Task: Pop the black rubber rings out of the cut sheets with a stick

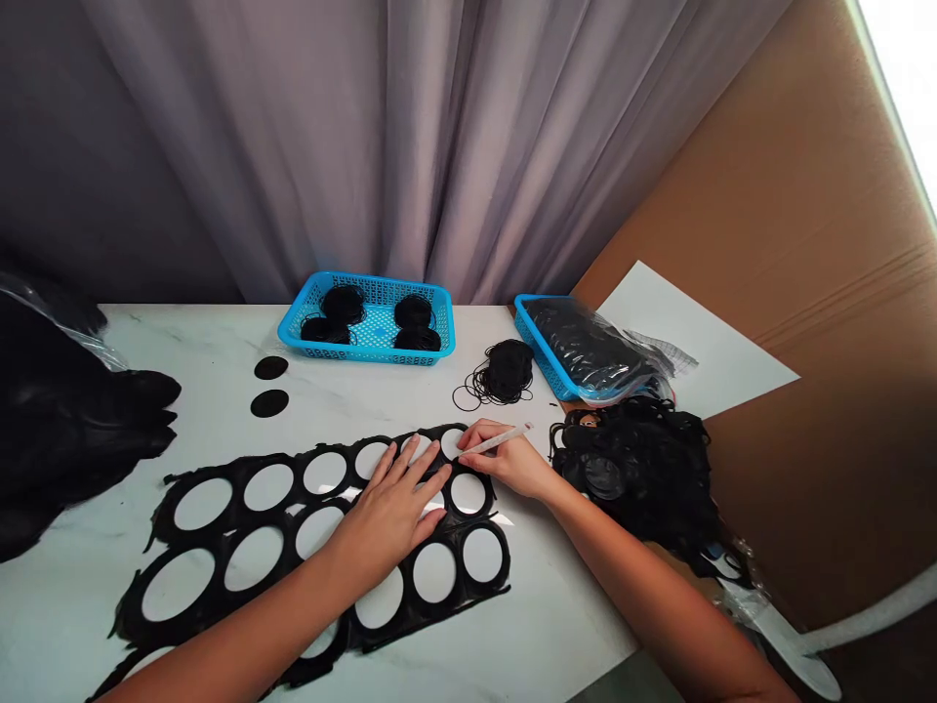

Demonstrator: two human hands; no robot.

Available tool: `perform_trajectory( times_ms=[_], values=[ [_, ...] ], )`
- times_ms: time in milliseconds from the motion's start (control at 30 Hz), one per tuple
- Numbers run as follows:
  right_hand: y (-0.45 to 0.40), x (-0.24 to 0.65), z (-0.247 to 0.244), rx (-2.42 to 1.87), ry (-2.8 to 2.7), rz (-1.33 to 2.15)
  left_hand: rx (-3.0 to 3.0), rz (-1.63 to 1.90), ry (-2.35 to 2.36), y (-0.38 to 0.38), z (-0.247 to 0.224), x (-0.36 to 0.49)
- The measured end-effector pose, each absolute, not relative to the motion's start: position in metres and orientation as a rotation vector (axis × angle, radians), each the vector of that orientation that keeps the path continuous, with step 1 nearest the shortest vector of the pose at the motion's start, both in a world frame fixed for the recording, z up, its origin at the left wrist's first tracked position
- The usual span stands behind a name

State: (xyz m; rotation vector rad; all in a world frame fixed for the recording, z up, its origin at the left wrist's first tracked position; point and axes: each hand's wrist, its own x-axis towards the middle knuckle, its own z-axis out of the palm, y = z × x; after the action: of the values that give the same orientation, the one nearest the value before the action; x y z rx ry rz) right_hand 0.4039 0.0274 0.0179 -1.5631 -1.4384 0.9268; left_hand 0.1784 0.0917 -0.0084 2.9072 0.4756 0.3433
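A black perforated sheet (297, 478), its rows of round holes reading as white ovals, lies across a white marble desk (410, 391) veined in faint grey. A slim white pen (498, 439) stands out pale at the sheet's far end. A bright blue lattice-patterned plastic basket (366, 359) holds coils of thin black cord (343, 305), beneath a pleated mauve-grey curtain (366, 146). Brown cardboard (805, 244) fills the right.
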Motion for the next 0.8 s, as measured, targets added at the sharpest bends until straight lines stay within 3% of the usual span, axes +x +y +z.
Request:
perform_trajectory(
  times_ms=[167, 333, 500, 600, 800],
  values=[
    [0.026, 0.395, 0.023, -1.601, -1.603, 0.798, 2.907, 0.394, 0.481, 0.092, -0.012, 0.178],
    [0.020, 0.391, 0.020, -1.701, -2.091, 0.336, 2.901, 0.427, 0.474, 0.091, -0.013, 0.177],
    [0.024, 0.443, 0.030, -2.091, -1.549, -0.202, 2.906, 0.408, 0.479, 0.094, -0.011, 0.178],
    [0.019, 0.454, 0.038, -2.014, -1.340, -0.014, 2.908, 0.430, 0.470, 0.095, -0.007, 0.178],
    [-0.017, 0.396, 0.031, -1.658, -1.221, 0.953, 2.908, 0.402, 0.320, 0.073, -0.001, 0.166]
  ],
)
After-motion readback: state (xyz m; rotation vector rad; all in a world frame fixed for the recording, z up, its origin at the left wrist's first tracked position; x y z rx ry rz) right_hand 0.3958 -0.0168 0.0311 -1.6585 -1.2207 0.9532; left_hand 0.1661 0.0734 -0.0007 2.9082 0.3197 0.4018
